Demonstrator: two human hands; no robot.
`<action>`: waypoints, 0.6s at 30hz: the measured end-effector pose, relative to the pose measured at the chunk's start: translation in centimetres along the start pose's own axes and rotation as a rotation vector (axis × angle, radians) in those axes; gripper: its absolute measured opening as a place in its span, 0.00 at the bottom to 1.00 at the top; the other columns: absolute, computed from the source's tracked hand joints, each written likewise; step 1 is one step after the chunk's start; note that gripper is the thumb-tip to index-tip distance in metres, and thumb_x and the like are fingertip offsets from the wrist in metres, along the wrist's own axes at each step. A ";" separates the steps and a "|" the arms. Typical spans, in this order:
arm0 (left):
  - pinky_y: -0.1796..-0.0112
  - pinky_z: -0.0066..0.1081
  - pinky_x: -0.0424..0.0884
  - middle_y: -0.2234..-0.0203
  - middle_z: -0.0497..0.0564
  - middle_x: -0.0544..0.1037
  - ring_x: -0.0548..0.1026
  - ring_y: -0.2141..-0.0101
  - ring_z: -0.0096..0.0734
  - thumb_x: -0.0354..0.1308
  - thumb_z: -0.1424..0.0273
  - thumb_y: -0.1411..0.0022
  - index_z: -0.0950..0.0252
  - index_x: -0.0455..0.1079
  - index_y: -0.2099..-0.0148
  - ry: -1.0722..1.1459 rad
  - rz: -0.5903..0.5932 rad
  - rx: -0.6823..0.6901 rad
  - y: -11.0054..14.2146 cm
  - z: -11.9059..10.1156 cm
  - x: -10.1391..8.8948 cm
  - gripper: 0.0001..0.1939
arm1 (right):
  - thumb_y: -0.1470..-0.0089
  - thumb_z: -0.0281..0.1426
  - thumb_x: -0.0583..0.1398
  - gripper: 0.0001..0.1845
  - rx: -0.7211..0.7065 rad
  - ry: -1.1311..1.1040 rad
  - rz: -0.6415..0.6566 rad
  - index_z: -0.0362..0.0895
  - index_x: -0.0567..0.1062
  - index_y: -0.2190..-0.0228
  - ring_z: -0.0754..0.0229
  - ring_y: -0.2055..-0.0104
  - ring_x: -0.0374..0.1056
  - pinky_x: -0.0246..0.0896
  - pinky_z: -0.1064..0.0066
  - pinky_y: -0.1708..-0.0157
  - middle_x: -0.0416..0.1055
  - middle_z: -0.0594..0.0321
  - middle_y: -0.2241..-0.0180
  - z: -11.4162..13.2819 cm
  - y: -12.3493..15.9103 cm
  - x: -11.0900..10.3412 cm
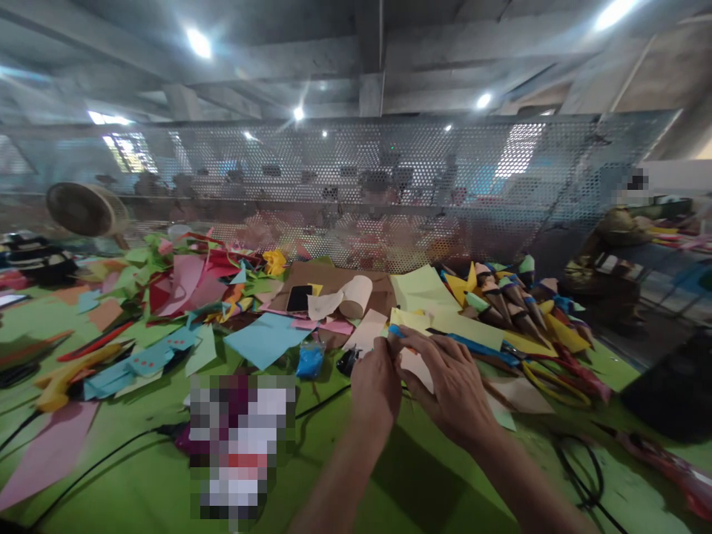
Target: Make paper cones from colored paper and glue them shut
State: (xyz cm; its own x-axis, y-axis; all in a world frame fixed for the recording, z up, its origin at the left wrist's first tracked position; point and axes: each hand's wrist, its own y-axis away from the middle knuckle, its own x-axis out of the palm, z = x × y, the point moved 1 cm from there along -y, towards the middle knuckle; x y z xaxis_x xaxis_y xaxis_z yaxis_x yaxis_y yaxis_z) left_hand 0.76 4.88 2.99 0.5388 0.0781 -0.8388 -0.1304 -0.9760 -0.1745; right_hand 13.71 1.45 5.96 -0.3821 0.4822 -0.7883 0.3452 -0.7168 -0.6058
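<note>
Head: blue lump (309, 363), apparently in bag (312, 346), near left hand (377, 377).

1. Behind the table (311, 460): a mesh screen (311, 174).
2. Far left, before the screen: a fan (83, 210).
3. On a sheet (381, 288): a phone (299, 298), left of a paper roll (356, 297).
4. Before the sheet: a bag (310, 360), left of a paper piece (416, 365).
5. Right: scissors (550, 391), before paper cones (509, 302).
</note>
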 end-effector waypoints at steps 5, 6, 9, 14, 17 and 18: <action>0.68 0.33 0.60 0.68 0.55 0.80 0.77 0.66 0.43 0.42 0.70 0.30 0.63 0.61 0.53 0.033 -0.011 0.010 -0.1 0.2 0.1 0.08 | 0.38 0.33 0.57 0.18 -0.009 -0.002 0.004 0.48 0.66 0.47 0.49 0.48 0.64 0.56 0.56 0.50 0.70 0.58 0.43 -0.1 0.0 0.0; 0.69 0.33 0.59 0.67 0.56 0.80 0.77 0.66 0.43 0.42 0.70 0.30 0.64 0.60 0.54 0.046 -0.002 -0.006 -0.1 0.2 0.1 0.08 | 0.39 0.32 0.57 0.19 -0.009 -0.003 -0.011 0.48 0.66 0.46 0.49 0.48 0.64 0.56 0.56 0.50 0.70 0.57 0.43 -0.1 0.1 0.0; 0.70 0.32 0.58 0.66 0.57 0.79 0.76 0.68 0.41 0.42 0.68 0.30 0.63 0.59 0.55 0.116 0.023 -0.053 -0.1 0.4 0.1 0.07 | 0.39 0.32 0.57 0.21 -0.034 -0.016 -0.033 0.48 0.64 0.45 0.49 0.47 0.64 0.56 0.56 0.50 0.69 0.57 0.42 -0.1 0.2 0.0; 0.70 0.32 0.57 0.67 0.55 0.76 0.74 0.68 0.38 0.42 0.66 0.30 0.61 0.56 0.58 0.303 -0.062 0.051 0.0 0.8 0.7 0.06 | 0.39 0.33 0.57 0.23 -0.063 0.017 0.003 0.50 0.64 0.42 0.48 0.49 0.65 0.57 0.56 0.52 0.73 0.58 0.46 0.2 0.1 0.2; 0.69 0.31 0.59 0.69 0.51 0.74 0.72 0.69 0.36 0.44 0.66 0.31 0.60 0.56 0.61 0.441 -0.085 0.057 0.0 1.2 1.3 0.05 | 0.38 0.34 0.57 0.24 -0.070 0.028 0.003 0.51 0.63 0.41 0.47 0.50 0.65 0.57 0.55 0.54 0.74 0.58 0.47 0.3 0.0 0.2; 0.68 0.30 0.60 0.70 0.50 0.74 0.72 0.69 0.35 0.46 0.65 0.32 0.59 0.56 0.61 0.509 -0.083 0.040 -0.1 1.2 1.5 0.05 | 0.38 0.34 0.56 0.24 -0.073 0.027 0.003 0.51 0.63 0.41 0.47 0.49 0.65 0.57 0.55 0.54 0.74 0.58 0.47 0.3 0.0 0.2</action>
State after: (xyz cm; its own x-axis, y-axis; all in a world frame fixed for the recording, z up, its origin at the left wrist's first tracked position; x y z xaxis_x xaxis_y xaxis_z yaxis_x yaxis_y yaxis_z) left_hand 0.56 5.33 1.08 0.8841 0.0365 -0.4660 -0.0960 -0.9615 -0.2575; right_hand 13.37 1.38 5.79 -0.3582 0.4937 -0.7924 0.4086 -0.6802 -0.6086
